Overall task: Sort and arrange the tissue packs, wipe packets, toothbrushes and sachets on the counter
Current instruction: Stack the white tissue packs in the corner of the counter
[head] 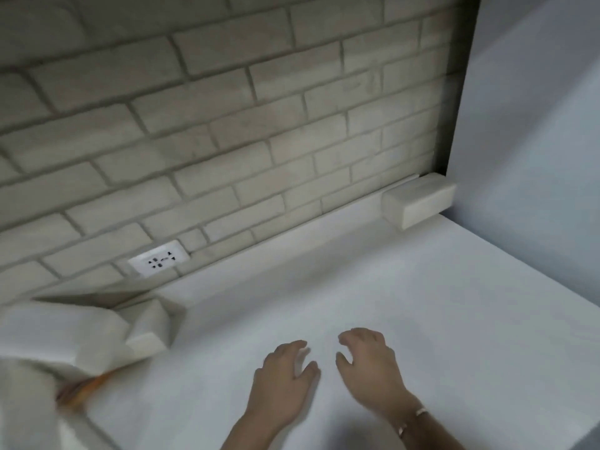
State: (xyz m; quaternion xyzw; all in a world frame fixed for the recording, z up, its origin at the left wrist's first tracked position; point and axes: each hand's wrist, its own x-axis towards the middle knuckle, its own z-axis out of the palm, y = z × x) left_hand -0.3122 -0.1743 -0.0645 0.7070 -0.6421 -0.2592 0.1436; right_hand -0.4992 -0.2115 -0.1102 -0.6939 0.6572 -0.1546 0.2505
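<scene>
Both of my hands hover side by side over the white counter (422, 303) near its front. My left hand (282, 378) has loosely bent fingers and holds nothing. My right hand (370, 365) is a little to its right, fingers relaxed and apart, also holding nothing. At the far left lies a blurred pile of white packs (65, 336). One white tissue pack (147, 332) sits at the pile's right end. A blurred orange item (84, 384) shows below the pile. No toothbrush or sachet can be told apart in the blur.
A pale brick wall (227, 125) backs the counter, with a white power socket (159, 258) low on it. A white block (418, 199) stands in the back right corner against a plain grey side wall (535, 125). The counter's right edge falls off at the lower right.
</scene>
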